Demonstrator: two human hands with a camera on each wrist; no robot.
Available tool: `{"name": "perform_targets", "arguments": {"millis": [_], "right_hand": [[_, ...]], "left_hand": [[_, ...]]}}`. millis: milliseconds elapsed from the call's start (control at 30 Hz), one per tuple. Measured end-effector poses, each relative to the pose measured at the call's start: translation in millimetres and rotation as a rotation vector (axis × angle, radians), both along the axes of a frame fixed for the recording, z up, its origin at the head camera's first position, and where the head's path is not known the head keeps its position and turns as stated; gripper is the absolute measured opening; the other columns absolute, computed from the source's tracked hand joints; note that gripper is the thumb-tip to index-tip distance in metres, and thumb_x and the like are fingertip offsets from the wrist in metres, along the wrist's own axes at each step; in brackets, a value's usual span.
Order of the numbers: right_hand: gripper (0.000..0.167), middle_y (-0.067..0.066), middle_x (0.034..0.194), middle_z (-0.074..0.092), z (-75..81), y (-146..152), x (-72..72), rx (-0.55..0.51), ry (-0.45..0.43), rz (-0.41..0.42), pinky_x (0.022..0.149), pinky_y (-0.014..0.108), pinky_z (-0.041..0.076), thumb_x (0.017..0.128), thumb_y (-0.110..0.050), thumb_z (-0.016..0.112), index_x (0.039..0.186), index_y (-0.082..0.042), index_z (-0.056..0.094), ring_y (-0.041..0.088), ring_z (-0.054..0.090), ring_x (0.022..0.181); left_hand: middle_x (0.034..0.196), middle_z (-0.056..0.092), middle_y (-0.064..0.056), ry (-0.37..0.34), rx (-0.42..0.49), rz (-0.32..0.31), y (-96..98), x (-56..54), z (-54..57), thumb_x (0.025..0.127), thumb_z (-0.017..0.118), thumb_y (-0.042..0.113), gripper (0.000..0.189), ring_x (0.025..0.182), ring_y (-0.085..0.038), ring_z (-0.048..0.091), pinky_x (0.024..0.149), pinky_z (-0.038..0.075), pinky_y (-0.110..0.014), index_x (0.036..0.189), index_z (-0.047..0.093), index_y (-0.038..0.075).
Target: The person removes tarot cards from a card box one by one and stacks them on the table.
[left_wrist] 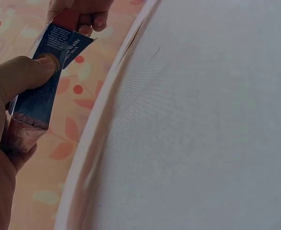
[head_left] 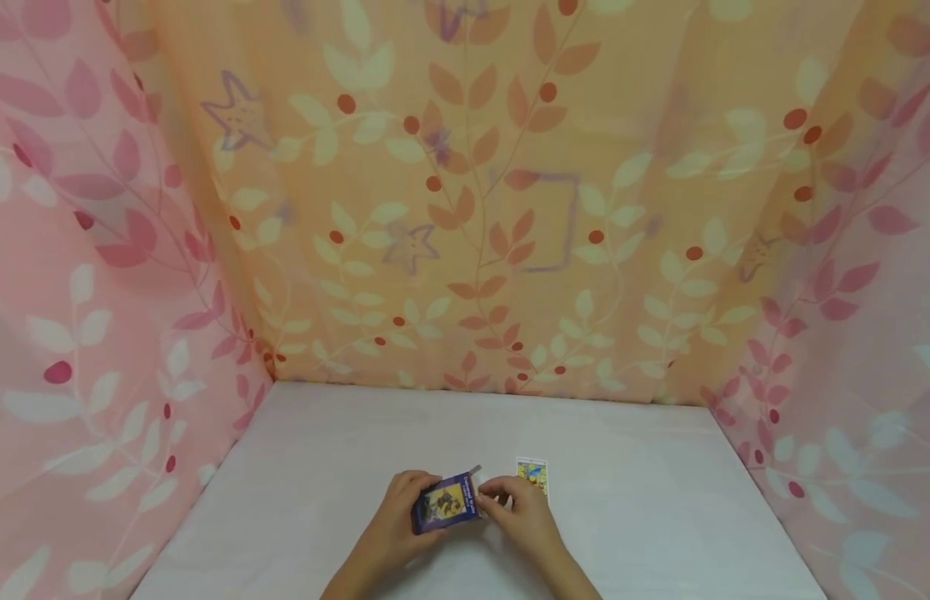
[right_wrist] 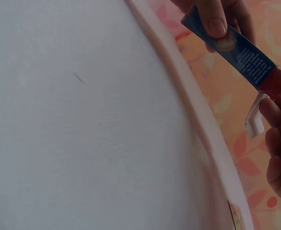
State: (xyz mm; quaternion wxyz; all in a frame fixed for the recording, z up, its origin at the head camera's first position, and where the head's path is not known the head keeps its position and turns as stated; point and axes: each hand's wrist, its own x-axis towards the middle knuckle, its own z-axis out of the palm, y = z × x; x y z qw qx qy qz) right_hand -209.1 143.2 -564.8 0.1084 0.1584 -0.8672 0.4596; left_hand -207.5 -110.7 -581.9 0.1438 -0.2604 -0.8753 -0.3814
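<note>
My left hand grips a dark blue card box around its sides, above the table. A picture and lettering show on the box's front; the left thumb presses on its narrow side in the left wrist view. My right hand is at the box's opened end, thumb and index finger pinching there. A red end flap and a pale flap stick out by the right fingers. What lies inside the box is hidden. A picture card lies on the table just behind the right hand, partly covered by it.
The white table has pink patterned cloth on its left and right sides. An orange curtain with leaf prints hangs behind its far edge.
</note>
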Motion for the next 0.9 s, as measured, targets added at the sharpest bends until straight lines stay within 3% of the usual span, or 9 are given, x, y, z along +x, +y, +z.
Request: {"name": "perform_targets", "arguments": {"millis": [333,533,900], "right_hand": [[0.013,-0.012,0.085,0.07,0.3,-3.2,0.6,0.003,-0.026,-0.031,0.067,0.026,0.052,0.086,-0.019,0.082,0.098,-0.018,0.077,0.0,0.057,0.075],[0.011,-0.013,0.084,0.07,-0.1,-4.4,0.4,0.013,-0.024,-0.037,0.066,0.023,0.049,0.086,-0.019,0.082,0.096,-0.019,0.078,0.0,0.056,0.074],[0.009,-0.016,0.081,0.067,2.5,-1.9,1.5,0.009,-0.082,-0.055,0.061,0.02,0.047,0.087,-0.027,0.081,0.095,-0.023,0.077,0.0,0.055,0.07]], "left_hand": [[0.13,0.053,0.014,0.024,0.072,0.006,0.3,0.8,1.1,0.066,0.098,0.022,0.083,0.122,-0.009,0.048,0.101,0.049,-0.034,0.139,0.06,0.017],[0.131,0.052,0.015,-0.003,0.091,0.009,0.5,2.0,2.7,0.068,0.097,0.021,0.083,0.123,-0.009,0.047,0.103,0.048,-0.034,0.141,0.059,0.013],[0.133,0.051,0.014,-0.005,0.086,0.018,-0.9,3.1,0.4,0.069,0.097,0.022,0.086,0.123,-0.008,0.047,0.102,0.048,-0.032,0.144,0.056,0.024]]}}
